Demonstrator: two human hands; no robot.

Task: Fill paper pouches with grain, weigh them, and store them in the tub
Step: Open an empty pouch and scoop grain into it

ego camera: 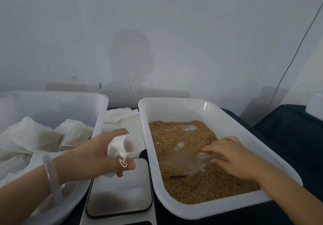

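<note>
While left hand (pixel 97 152) grips pouch (pixel 122 145), right hand (pixel 232 156) holds scoop (pixel 185 161).

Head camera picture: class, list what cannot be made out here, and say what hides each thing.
1. Reading on the scale: display cut off by the bottom edge, head view.
2. Handle of the scoop: covered by the right hand.
3. Whether the pouch is filled: the left hand wraps it and its inside is blurred.
4. Count of filled pouches in the left tub: they overlap, and the left edge cuts the tub off.
</note>
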